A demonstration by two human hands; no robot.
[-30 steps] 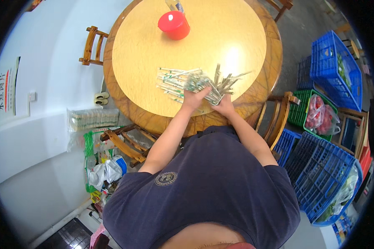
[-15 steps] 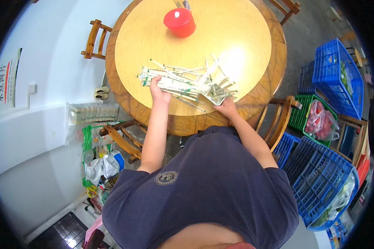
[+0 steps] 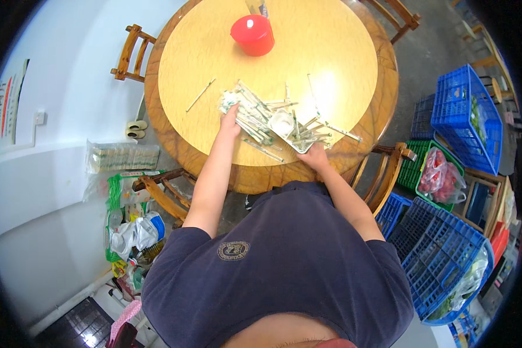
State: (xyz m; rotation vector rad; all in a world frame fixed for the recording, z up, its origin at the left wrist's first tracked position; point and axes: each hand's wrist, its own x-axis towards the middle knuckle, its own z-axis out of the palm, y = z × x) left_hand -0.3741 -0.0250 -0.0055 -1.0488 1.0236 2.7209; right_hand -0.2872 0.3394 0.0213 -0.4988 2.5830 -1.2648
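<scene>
Near the round wooden desk's (image 3: 342, 58) front edge, the left hand (image 3: 231, 120) lies flat, fingers open, on a scattered pile of thin paper-wrapped sticks (image 3: 261, 119); the right hand (image 3: 314, 155) pinches the pile's near end, arm bent.

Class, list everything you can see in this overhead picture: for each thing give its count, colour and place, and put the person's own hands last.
Round table: one, yellow wood, centre top.
Wrapped sticks: a scattered pile, pale green and white, near table edge; count unclear.
Stray stick: one, pale, left of the pile, apart.
Red container: one, far side of table.
Wooden chairs: at least four around the table, brown.
Blue crates: several, floor at right.
Green crate: one, holding red bagged goods.
Plastic bags: a heap, floor at left.
Left hand: on the pile's left end.
Right hand: at the pile's near right edge.
</scene>
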